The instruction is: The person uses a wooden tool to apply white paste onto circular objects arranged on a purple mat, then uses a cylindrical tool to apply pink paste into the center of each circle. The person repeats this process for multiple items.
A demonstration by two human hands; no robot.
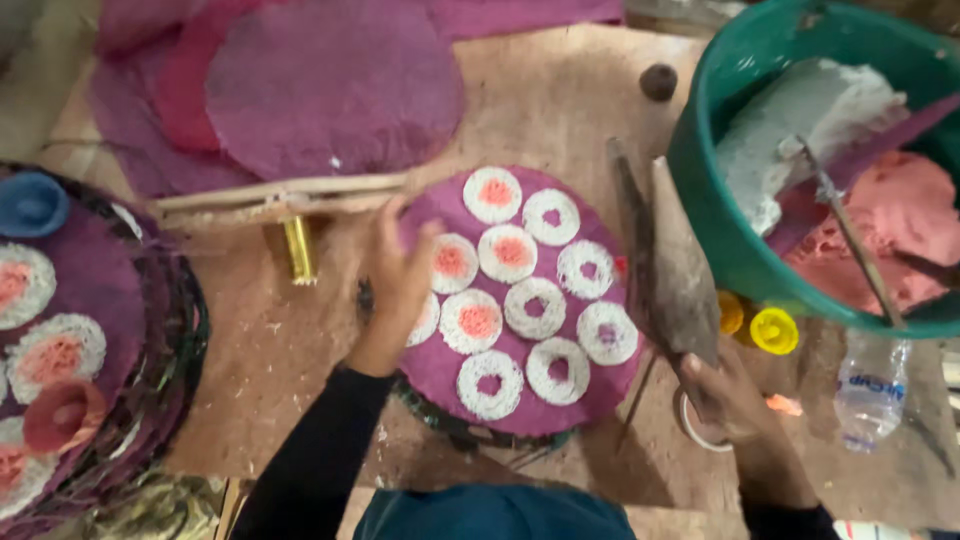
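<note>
A round purple sheet (590, 385) lies on a woven tray in front of me, covered with several white rings, some with pink centres (478, 320). My left hand (400, 285) rests spread on the sheet's left edge, touching it and holding nothing. My right hand (730, 400) is down at the right of the sheet, closed around a white ring-shaped object (693, 428); what it is I cannot tell. A long brown pointed tool (680, 270) lies between the sheet and the tub, its lower end at my right hand.
A green tub (720, 230) at right holds grey and pink paste with a metal tool (845, 235). Yellow caps (774, 330) and a plastic bottle (870, 385) sit below it. Purple sheets (330, 85) lie at the back, another decorated stack (80, 340) at left, a gold tube (298, 250) nearby.
</note>
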